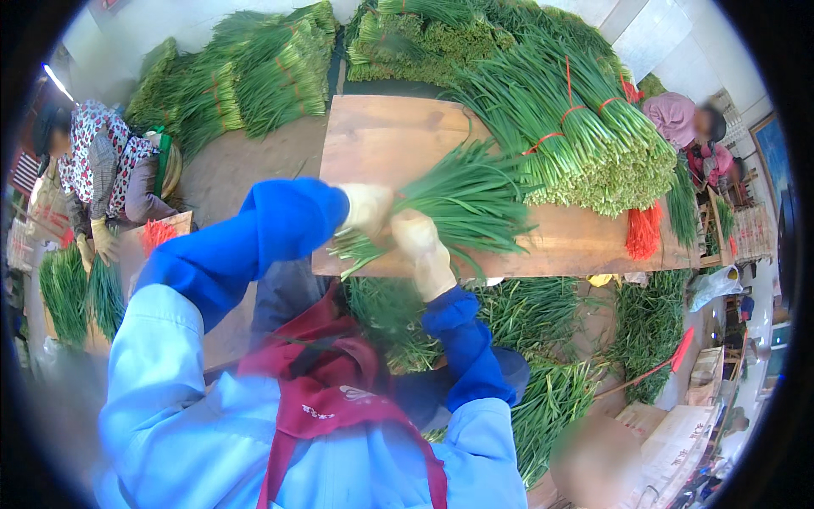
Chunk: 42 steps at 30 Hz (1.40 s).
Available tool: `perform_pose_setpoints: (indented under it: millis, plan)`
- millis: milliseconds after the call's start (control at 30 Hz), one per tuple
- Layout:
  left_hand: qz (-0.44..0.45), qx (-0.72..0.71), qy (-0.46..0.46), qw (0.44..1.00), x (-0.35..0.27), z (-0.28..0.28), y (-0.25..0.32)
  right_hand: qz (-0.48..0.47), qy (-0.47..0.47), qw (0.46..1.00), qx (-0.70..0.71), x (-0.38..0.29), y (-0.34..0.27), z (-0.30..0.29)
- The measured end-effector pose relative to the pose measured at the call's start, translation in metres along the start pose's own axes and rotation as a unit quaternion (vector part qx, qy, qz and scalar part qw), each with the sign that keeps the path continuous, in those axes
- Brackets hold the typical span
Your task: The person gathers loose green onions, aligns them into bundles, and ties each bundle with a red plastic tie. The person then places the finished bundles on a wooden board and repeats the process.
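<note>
A loose bunch of garlic chives (474, 197) lies over the wooden table (388, 130), its leaves fanned to the right and its pale stem ends (353, 251) to the left. My left hand (367, 207), in a cream glove, is closed around the bunch near the stems. Close beside it, my right hand (416, 238), gloved alike, grips the front side of the same bunch. Both hands are slightly blurred, and the fingers are partly hidden. To the right, large chive bundles (585, 153) tied with red bands are stacked on the table.
Red ties (643, 232) hang at the table's front edge. Loose chives (528, 318) cover the floor below, near a red-headed broom (682, 350). More tied bundles (280, 70) lie at the back. A co-worker (105, 159) handles chives at left; another person (683, 121) is at right.
</note>
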State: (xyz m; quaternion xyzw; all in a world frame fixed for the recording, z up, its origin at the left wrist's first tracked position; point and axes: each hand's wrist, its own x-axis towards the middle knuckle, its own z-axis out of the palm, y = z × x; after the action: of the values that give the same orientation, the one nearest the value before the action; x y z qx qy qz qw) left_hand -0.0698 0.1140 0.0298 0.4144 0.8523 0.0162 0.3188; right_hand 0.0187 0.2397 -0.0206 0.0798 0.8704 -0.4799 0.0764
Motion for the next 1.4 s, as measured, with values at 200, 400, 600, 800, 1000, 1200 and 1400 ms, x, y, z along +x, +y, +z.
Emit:
perform_pose_setpoints:
  millis: [200,400,600,800,1000,1200,1400]
  plan:
    - [-0.104,0.004,0.139,0.985,0.004,0.027,0.005,0.03,-0.06,0.995,0.078,-0.007,0.003,-0.004]
    - [-0.149,-0.036,0.33,0.931,0.0,0.065,0.021,-0.049,-0.024,0.99,0.129,-0.02,0.0,0.0]
    - [-0.13,-0.083,0.382,0.911,-0.018,0.051,0.029,0.072,-0.006,0.936,0.345,-0.054,-0.001,-0.036]
    - [-0.134,-0.106,0.344,0.923,-0.02,0.048,0.03,0.012,0.163,0.927,0.339,-0.075,0.006,-0.021]
    - [-0.141,-0.094,0.353,0.92,-0.02,0.047,0.028,-0.068,0.19,0.935,0.293,-0.04,-0.001,-0.003]
    - [-0.151,-0.122,0.312,0.93,-0.013,0.045,0.021,-0.115,0.107,0.975,0.155,-0.024,0.02,-0.008]
    - [-0.142,-0.138,0.347,0.917,-0.006,0.053,0.015,-0.077,0.06,0.981,0.167,-0.056,0.012,-0.032]
